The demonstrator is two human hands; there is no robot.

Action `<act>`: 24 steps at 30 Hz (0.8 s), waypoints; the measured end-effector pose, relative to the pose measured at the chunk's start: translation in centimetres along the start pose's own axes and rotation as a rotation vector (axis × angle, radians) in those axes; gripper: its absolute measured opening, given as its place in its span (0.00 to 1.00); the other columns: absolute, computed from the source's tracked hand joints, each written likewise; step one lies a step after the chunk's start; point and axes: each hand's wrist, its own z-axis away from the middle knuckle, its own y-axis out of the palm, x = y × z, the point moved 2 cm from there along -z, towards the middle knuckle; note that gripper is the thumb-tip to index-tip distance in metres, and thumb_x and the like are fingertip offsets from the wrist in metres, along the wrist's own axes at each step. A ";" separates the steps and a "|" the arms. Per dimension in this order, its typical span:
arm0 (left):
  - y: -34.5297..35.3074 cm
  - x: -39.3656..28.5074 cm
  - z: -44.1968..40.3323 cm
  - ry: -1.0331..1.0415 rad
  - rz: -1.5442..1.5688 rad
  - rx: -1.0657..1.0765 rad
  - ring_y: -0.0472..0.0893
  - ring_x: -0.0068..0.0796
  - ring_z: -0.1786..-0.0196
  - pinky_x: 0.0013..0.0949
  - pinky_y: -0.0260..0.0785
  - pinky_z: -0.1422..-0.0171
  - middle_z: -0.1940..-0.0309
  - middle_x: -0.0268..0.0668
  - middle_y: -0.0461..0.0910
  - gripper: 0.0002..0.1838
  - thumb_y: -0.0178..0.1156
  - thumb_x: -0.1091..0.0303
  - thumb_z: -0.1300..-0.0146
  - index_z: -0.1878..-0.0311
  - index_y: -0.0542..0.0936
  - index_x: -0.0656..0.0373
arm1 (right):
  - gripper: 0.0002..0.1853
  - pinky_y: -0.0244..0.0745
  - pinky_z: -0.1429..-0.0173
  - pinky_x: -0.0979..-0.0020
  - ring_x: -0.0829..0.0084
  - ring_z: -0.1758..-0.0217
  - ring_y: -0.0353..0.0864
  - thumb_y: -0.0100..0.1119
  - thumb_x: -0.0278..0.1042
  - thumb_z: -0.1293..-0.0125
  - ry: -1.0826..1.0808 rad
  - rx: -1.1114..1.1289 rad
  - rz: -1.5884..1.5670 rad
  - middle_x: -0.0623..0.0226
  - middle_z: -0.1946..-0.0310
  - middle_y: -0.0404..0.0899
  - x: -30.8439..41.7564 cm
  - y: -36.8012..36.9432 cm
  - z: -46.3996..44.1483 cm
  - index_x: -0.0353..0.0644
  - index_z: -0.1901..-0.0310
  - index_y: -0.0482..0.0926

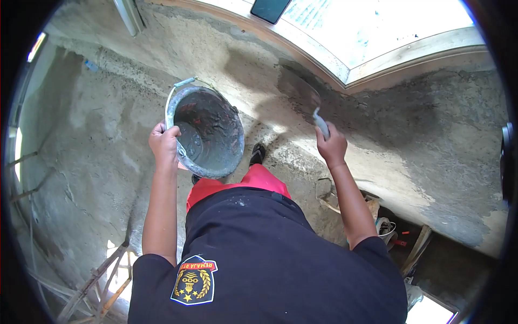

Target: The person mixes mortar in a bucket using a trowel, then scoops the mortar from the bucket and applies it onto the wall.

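Observation:
My left hand [164,141] is closed on the rim of a mortar-smeared bucket [229,143], which is tilted so its inside faces me. Grey mortar residue coats the bucket's walls, and its wire handle with a light blue grip [184,82] lies over the far side. To the right, my right hand [333,146] is wrapped round the handle of a trowel [321,125]. The trowel's blade is hard to make out against a dark, wet-looking patch of plaster [377,110] below the window; whether it touches the wall I cannot tell.
A phone [270,7] rests by the window frame [324,54] at the top. Wooden poles [94,283] stand at the lower left. Right of my body are a white container [385,229] and a wooden board [417,249]. My shod foot [258,154] is on the floor beneath the bucket.

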 end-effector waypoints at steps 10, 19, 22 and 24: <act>0.7 -1.5 -0.3 -0.021 0.013 0.059 0.71 0.17 0.76 0.24 0.63 0.70 0.78 0.30 0.77 0.05 0.59 0.83 0.58 0.77 0.75 0.61 | 0.19 0.79 0.61 0.55 0.50 0.64 0.85 0.61 0.53 0.38 0.039 0.066 0.022 0.54 0.68 0.85 -1.5 -1.4 0.5 0.48 0.54 0.83; 0.7 -2.4 -0.1 -0.018 -0.001 0.063 0.72 0.18 0.77 0.25 0.64 0.71 0.79 0.31 0.77 0.05 0.59 0.83 0.58 0.78 0.75 0.61 | 0.23 0.80 0.61 0.53 0.49 0.65 0.85 0.60 0.56 0.38 -0.044 0.054 0.052 0.51 0.70 0.84 -0.8 0.5 -3.7 0.46 0.52 0.82; 0.7 -2.2 0.1 -0.024 0.012 0.060 0.72 0.18 0.77 0.25 0.63 0.71 0.79 0.31 0.77 0.06 0.59 0.83 0.58 0.78 0.75 0.61 | 0.21 0.79 0.60 0.55 0.50 0.64 0.85 0.59 0.54 0.37 0.035 0.069 0.032 0.51 0.67 0.85 -1.4 0.3 -0.3 0.48 0.52 0.83; 0.8 -2.1 0.0 -0.016 0.027 0.057 0.71 0.18 0.77 0.25 0.63 0.71 0.79 0.31 0.76 0.06 0.59 0.83 0.58 0.78 0.75 0.61 | 0.21 0.79 0.60 0.54 0.50 0.64 0.85 0.59 0.54 0.37 0.027 0.065 -0.032 0.52 0.67 0.85 -1.4 0.7 0.0 0.48 0.52 0.83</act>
